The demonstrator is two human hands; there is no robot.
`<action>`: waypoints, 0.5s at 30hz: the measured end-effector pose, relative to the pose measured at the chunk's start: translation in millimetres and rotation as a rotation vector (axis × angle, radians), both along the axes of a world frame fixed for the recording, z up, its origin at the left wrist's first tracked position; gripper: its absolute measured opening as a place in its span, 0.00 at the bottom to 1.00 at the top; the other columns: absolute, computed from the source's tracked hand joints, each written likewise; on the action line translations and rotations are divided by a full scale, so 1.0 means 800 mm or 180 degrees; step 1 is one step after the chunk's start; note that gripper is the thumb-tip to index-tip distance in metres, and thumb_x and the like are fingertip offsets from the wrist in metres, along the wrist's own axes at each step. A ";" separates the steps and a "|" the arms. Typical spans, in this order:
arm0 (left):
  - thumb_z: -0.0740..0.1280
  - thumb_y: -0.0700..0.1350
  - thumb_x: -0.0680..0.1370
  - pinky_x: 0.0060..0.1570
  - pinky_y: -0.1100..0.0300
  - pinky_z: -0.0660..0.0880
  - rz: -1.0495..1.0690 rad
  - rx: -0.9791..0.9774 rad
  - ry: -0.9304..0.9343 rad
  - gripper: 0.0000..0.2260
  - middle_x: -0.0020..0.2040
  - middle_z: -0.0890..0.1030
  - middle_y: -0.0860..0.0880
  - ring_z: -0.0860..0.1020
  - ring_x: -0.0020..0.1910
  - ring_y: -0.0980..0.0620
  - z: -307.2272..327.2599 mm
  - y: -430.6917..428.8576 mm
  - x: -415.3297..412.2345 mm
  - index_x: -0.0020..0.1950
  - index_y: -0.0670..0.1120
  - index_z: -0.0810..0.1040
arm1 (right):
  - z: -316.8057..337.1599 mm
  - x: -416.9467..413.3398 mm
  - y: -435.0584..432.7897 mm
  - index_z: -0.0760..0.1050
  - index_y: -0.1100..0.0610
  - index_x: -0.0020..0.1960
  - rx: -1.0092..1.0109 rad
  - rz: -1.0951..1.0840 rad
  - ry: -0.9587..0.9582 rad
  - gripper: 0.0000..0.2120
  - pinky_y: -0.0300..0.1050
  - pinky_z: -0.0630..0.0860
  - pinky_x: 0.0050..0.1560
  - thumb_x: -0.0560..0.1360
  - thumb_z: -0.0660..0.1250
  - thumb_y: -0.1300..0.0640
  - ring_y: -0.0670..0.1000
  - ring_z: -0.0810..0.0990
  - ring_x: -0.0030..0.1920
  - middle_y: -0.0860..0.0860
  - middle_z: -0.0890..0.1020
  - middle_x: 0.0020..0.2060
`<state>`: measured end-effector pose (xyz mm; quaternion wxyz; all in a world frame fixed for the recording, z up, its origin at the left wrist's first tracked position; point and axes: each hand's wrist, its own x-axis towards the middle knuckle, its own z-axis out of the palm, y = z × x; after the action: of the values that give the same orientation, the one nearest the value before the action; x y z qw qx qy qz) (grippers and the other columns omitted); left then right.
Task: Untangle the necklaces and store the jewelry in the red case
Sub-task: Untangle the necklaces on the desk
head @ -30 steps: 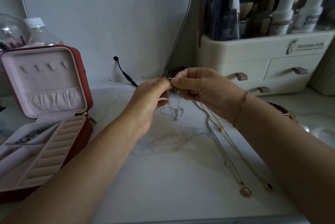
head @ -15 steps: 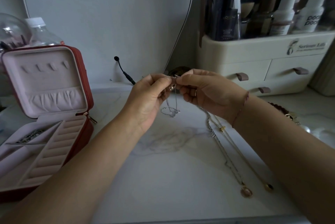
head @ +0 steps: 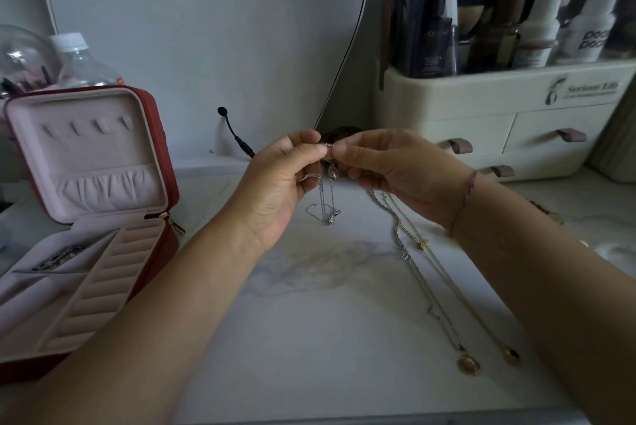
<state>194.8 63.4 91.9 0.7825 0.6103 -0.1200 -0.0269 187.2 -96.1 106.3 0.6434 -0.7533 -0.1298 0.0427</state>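
My left hand (head: 275, 184) and my right hand (head: 385, 166) meet above the marble table and pinch the top of a thin silver necklace (head: 325, 208). Its chain hangs down between them and its lower loop rests on the table; a small pendant (head: 332, 173) dangles just under my fingertips. Two gold chain necklaces (head: 430, 280) lie stretched out on the table to the right, each ending in a pendant near the front. The red case (head: 151, 135) stands open at the left, with a dark piece of jewelry (head: 58, 257) in one of its compartments.
A cream drawer organiser (head: 499, 122) with bottles on top stands at the back right. A black cable plug (head: 237, 135) sticks out by the mirror base. A clear bottle (head: 79, 60) is behind the case. Beads (head: 547, 211) lie beyond my right wrist.
Both hands have risen a little with the silver necklace, lifting more of its chain off the table. The small pendant now hangs visible under my fingertips.
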 end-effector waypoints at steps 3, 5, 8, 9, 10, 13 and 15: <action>0.68 0.39 0.74 0.41 0.62 0.67 0.0035 0.0068 -0.0095 0.07 0.36 0.80 0.56 0.74 0.36 0.59 0.000 0.000 0.000 0.44 0.51 0.74 | 0.001 -0.001 0.000 0.80 0.55 0.41 -0.0015 -0.0061 -0.0055 0.03 0.41 0.70 0.45 0.71 0.70 0.56 0.49 0.72 0.40 0.48 0.79 0.33; 0.69 0.40 0.71 0.41 0.63 0.67 -0.0015 0.0053 -0.0093 0.07 0.36 0.79 0.57 0.74 0.35 0.60 0.002 0.001 0.000 0.44 0.51 0.75 | 0.001 0.000 0.000 0.79 0.56 0.40 0.0043 -0.0026 -0.0035 0.03 0.43 0.70 0.46 0.71 0.70 0.58 0.49 0.73 0.39 0.49 0.79 0.33; 0.72 0.38 0.67 0.40 0.63 0.68 -0.0289 -0.0100 0.0115 0.12 0.35 0.79 0.56 0.73 0.34 0.59 0.002 0.004 0.002 0.46 0.51 0.75 | 0.001 0.002 0.001 0.76 0.57 0.39 0.0359 0.0060 0.0116 0.04 0.39 0.69 0.41 0.73 0.68 0.62 0.45 0.73 0.35 0.49 0.78 0.32; 0.71 0.37 0.66 0.39 0.63 0.68 -0.0438 -0.0177 0.0223 0.13 0.35 0.79 0.55 0.73 0.33 0.59 0.001 0.004 0.002 0.46 0.50 0.76 | 0.001 0.002 0.002 0.75 0.57 0.39 0.0495 0.0071 0.0184 0.05 0.38 0.69 0.39 0.74 0.66 0.63 0.45 0.73 0.34 0.50 0.77 0.32; 0.68 0.37 0.67 0.38 0.64 0.69 -0.0580 -0.0242 0.0320 0.12 0.35 0.79 0.54 0.73 0.33 0.58 0.000 0.004 0.002 0.47 0.50 0.76 | 0.000 0.003 0.002 0.74 0.57 0.39 0.0612 0.0087 0.0248 0.06 0.38 0.69 0.38 0.74 0.65 0.64 0.45 0.72 0.34 0.51 0.77 0.33; 0.64 0.37 0.66 0.37 0.63 0.69 -0.0818 -0.0265 0.0400 0.13 0.35 0.78 0.54 0.71 0.33 0.57 -0.001 0.004 0.002 0.48 0.49 0.76 | -0.003 0.004 0.004 0.73 0.57 0.42 0.0797 0.0202 0.0393 0.04 0.38 0.69 0.38 0.74 0.63 0.64 0.46 0.71 0.36 0.55 0.75 0.41; 0.63 0.37 0.66 0.37 0.63 0.69 -0.0844 -0.0185 0.0333 0.14 0.34 0.77 0.54 0.71 0.32 0.57 0.000 0.006 0.002 0.49 0.49 0.76 | -0.006 0.004 0.006 0.74 0.57 0.42 0.0796 0.0248 0.0435 0.04 0.38 0.69 0.38 0.73 0.63 0.63 0.47 0.72 0.37 0.55 0.75 0.42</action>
<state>196.6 67.9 91.5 0.7946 0.5640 -0.1594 -0.1584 190.2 -91.6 101.9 0.7374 -0.6570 -0.1192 0.1023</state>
